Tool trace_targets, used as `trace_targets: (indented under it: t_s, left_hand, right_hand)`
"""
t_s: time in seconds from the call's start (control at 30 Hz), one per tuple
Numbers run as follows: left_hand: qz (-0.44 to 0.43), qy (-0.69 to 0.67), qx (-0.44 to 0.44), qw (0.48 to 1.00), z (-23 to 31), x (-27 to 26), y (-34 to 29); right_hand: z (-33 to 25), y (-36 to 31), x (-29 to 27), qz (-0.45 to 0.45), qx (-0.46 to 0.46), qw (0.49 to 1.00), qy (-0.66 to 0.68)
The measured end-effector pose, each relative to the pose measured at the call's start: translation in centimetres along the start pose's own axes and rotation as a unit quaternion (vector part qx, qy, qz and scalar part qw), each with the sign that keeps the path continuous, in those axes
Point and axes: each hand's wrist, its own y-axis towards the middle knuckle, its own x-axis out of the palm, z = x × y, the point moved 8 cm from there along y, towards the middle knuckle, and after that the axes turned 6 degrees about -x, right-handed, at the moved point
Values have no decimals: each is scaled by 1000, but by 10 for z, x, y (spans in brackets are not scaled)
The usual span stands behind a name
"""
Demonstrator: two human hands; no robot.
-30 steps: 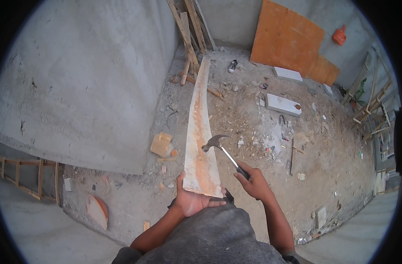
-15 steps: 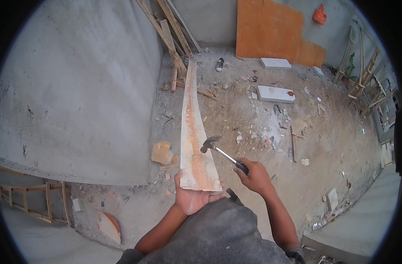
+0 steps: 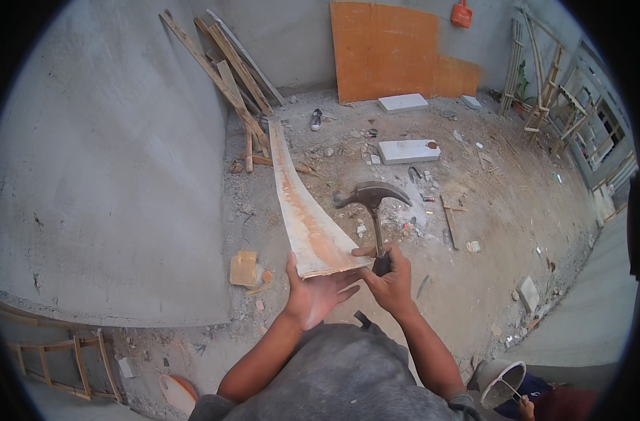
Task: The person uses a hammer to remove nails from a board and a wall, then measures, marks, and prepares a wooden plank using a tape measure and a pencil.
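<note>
A long wooden plank (image 3: 307, 228), whitish with an orange-brown streak, runs from my hands to the woodpile by the far wall. My left hand (image 3: 311, 300) supports its near end palm up; the thumb lies along the left edge and the fingers stretch beneath toward the right corner. A claw hammer (image 3: 373, 196) stands head up in my right hand (image 3: 392, 277), which is closed around the dark grip. The thumb and fingers of that hand also touch the plank's near right corner. The hammer's head is clear of the plank.
Boards (image 3: 228, 74) lean at the wall corner. An orange panel (image 3: 383, 49) stands against the back wall. White slabs (image 3: 407, 152), a shoe (image 3: 315, 119) and a yellowish block (image 3: 243, 268) lie on the rubble-strewn ground. At lower right, another person's hand (image 3: 526, 407) is by a bucket (image 3: 499, 382).
My right hand has come left to the plank's near corner, and the hammer has swung upright. The plank's near end has risen and tilted. A bucket and another person have appeared at lower right.
</note>
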Motion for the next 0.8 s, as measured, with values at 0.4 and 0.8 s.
trace_targets:
  t_s: [0.4,0.8]
  left_hand:
    - [170,637,528,535,150,79,-5]
    - [65,627,513,583,119,98,27]
  right_hand:
    - [-68,75,-54,110,-90,989,28]
    - [40,17,11,271,113,912,285]
